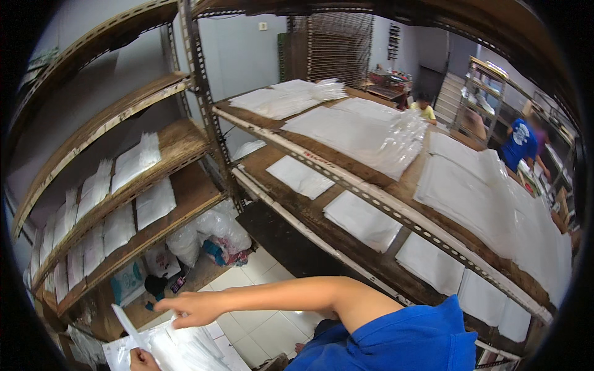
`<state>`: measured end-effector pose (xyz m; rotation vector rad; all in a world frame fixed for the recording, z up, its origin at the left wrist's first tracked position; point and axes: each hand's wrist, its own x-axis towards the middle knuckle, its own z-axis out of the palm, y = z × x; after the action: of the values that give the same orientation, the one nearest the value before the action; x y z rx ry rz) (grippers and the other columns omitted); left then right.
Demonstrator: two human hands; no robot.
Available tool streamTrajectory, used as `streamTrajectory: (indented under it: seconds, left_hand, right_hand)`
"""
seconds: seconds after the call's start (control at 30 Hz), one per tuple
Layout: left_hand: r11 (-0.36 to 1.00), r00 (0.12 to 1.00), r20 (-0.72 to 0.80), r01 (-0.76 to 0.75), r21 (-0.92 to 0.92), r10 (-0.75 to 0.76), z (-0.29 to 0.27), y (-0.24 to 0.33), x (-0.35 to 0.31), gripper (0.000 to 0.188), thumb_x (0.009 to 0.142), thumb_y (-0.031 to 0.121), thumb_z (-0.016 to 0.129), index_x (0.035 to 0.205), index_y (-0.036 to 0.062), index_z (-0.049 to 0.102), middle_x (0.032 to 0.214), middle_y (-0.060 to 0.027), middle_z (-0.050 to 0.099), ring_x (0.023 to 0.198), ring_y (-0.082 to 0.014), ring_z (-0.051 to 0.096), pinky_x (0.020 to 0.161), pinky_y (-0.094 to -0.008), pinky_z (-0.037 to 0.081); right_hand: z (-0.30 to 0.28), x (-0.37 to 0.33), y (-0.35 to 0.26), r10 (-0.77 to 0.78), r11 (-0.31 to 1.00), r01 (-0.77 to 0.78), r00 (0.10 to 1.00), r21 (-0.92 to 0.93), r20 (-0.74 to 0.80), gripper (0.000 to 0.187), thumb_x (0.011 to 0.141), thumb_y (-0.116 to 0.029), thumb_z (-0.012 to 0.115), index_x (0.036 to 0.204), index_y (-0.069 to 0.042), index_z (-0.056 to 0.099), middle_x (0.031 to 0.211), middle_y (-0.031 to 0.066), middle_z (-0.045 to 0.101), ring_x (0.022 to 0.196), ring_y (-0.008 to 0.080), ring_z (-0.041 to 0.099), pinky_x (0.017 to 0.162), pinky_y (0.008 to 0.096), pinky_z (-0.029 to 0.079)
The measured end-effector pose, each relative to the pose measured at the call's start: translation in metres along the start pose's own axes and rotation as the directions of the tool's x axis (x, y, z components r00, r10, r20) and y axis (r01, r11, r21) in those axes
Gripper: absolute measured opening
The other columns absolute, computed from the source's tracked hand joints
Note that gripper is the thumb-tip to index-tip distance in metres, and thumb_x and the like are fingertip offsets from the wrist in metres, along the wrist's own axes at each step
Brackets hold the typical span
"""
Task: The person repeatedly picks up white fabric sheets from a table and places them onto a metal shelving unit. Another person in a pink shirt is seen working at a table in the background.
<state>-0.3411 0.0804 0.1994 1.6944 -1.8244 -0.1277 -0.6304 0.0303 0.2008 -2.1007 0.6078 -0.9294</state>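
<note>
Below left, a pile of white, filmy plastic bags or sheets (185, 349) rests on a white surface. My left hand (143, 360), cut off by the lower edge, has its fingers curled on the pile's near left edge, gripping the plastic. A folded white plastic strip (125, 320) sticks up beside that hand. From the right, my bare right arm reaches across, with a blue sleeve (408, 340) at the shoulder. My right hand (192, 307) is over the pile's far edge, index finger stretched out and thumb apart, close to the plastic; I see nothing held in it.
Metal-framed shelves (179, 139) on the left and a wide two-level rack (371, 185) ahead carry stacks of white plastic bags (365, 130). Clear sacks (216, 232) stand on the tiled floor (263, 328). Far right, a person in blue (518, 145) and others are present.
</note>
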Motion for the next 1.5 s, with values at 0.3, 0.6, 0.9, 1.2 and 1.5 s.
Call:
streamTrajectory:
  seconds: [0.3, 0.6, 0.9, 1.2, 1.5]
  left_hand:
    - [0.94, 0.956, -0.085, -0.293, -0.175, 0.282, 0.018, 0.177, -0.022, 0.017, 0.083, 0.01, 0.056, 0.091, -0.0035, 0.061, 0.079, -0.0249, 0.062, 0.068, -0.0388, 0.059, 0.064, -0.0418, 0.047]
    - [0.809, 0.876, -0.187, -0.483, -0.336, 0.445, -0.002, 0.296, -0.064, 0.015, 0.084, 0.009, 0.057, 0.092, -0.0021, 0.063, 0.079, -0.0217, 0.063, 0.069, -0.0333, 0.061, 0.065, -0.0391, 0.047]
    - [0.471, 0.647, -0.509, -0.763, -0.443, 0.568, -0.017, 0.374, -0.124, 0.023, 0.088, 0.014, 0.059, 0.095, -0.0067, 0.066, 0.086, -0.02, 0.067, 0.077, -0.0298, 0.064, 0.07, -0.0377, 0.051]
    - [0.579, 0.762, -0.183, -0.603, -0.549, 0.621, 0.052, 0.33, -0.18, 0.021, 0.089, 0.014, 0.056, 0.094, -0.0046, 0.065, 0.08, -0.0186, 0.064, 0.069, -0.0298, 0.061, 0.065, -0.036, 0.049]
    - [0.79, 0.764, 0.379, -0.264, -0.554, 0.521, 0.138, 0.264, -0.266, 0.02, 0.088, 0.015, 0.057, 0.094, -0.0023, 0.065, 0.083, -0.0213, 0.065, 0.073, -0.0334, 0.063, 0.068, -0.0385, 0.05]
  right_hand:
    - [-0.051, 0.028, -0.085, 0.129, 0.841, -0.041, 0.983, -0.539, 0.127, 0.037, 0.087, -0.033, 0.049, 0.086, 0.0, 0.067, 0.083, 0.0247, 0.064, 0.081, 0.0427, 0.061, 0.074, 0.0488, 0.048]
    - [-0.122, -0.044, -0.169, 0.437, 0.534, -0.317, 0.897, -0.784, -0.065, 0.017, 0.065, -0.011, 0.066, 0.078, -0.001, 0.071, 0.079, 0.0177, 0.068, 0.079, 0.0327, 0.066, 0.068, 0.0398, 0.053]
    - [-0.196, -0.155, -0.285, 0.07, 0.361, -0.403, 0.911, -0.841, -0.407, 0.018, 0.062, -0.009, 0.062, 0.076, -0.001, 0.069, 0.08, 0.0203, 0.066, 0.079, 0.0358, 0.066, 0.071, 0.0414, 0.053]
    - [-0.3, -0.43, -0.47, 0.161, 0.603, -0.787, 0.275, -0.126, -0.948, 0.022, 0.083, -0.02, 0.064, 0.099, -0.006, 0.062, 0.077, -0.0017, 0.051, 0.066, 0.0054, 0.044, 0.051, 0.02, 0.035]
    - [-0.268, -0.602, -0.464, 0.045, 0.265, -0.932, -0.243, 0.247, -0.969, 0.012, 0.08, -0.015, 0.063, 0.084, -0.003, 0.062, 0.065, 0.0024, 0.056, 0.055, 0.007, 0.05, 0.042, 0.0223, 0.036]
